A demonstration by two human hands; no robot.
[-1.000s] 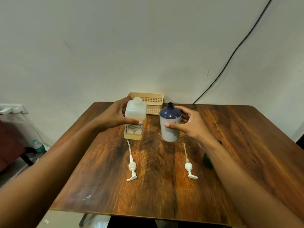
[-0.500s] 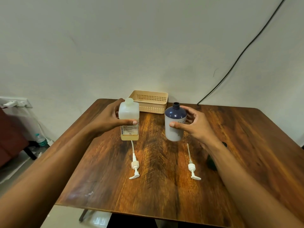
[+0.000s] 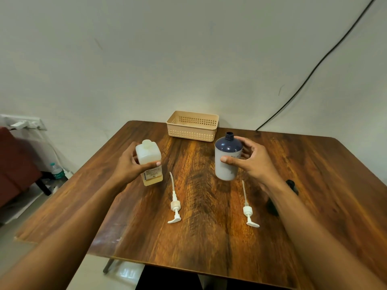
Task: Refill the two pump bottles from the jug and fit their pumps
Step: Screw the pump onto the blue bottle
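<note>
A square translucent bottle (image 3: pixel 149 162) with a little yellow liquid at its bottom stands on the table, and my left hand (image 3: pixel 130 166) grips it round the middle. A round bottle (image 3: pixel 227 159), white below and dark blue on top with an open neck, stands to the right; my right hand (image 3: pixel 250 162) holds it with the thumb across the front. Two white pumps lie flat nearer to me: the left pump (image 3: pixel 174 204) and the right pump (image 3: pixel 248 209). No jug is in sight.
A beige perforated basket (image 3: pixel 192 126) sits at the table's (image 3: pixel 209 237) far edge by the wall. A dark object (image 3: pixel 292 185) lies partly hidden behind my right forearm. A black cable (image 3: pixel 314 70) runs down the wall. A water bottle (image 3: pixel 56 171) stands on the floor at left.
My left hand has carried the square bottle to the left, away from the round bottle. The camera has tilted up and the basket is now fully uncovered.
</note>
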